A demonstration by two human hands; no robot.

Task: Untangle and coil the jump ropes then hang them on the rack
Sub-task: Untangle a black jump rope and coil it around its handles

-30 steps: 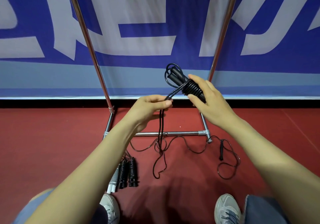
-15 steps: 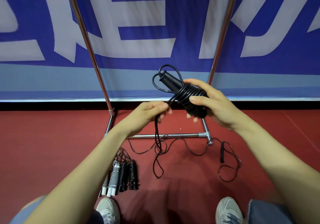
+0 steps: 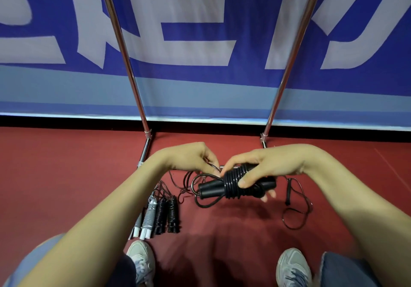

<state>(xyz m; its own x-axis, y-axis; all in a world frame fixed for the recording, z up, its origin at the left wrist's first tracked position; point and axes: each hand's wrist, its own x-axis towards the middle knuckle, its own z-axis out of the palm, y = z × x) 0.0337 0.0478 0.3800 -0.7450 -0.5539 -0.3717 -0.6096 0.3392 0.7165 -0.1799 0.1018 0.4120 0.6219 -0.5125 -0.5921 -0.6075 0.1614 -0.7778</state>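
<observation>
In the head view the black jump rope (image 3: 233, 185) is held in the air just in front of the base bar of the rack (image 3: 124, 48). Its two handles lie side by side with the thin cord wound in tight turns round their middle, and a couple of slack loops spring out at the end nearer the rack's left post. It looks light, with stiff handles and a thin, springy, rather slick cord, so I judge the turns would loosen as soon as pressure comes off them. The sound place to hold it is across the wound middle, pressing cord onto handles. The right hand (image 3: 266, 167) does just that: fingers and thumb curl round the wound part, the thumb lying on the turns. The left hand (image 3: 189, 157) has its fingertips drawn together on the free stretch of cord beside the bundle and seems to pinch it, though the contact is partly hidden. On the floor (image 3: 66, 171) in front of the rack's left foot lie several coiled ropes (image 3: 160, 213), and in front of its right foot a loose rope (image 3: 295, 211) sprawls.
</observation>
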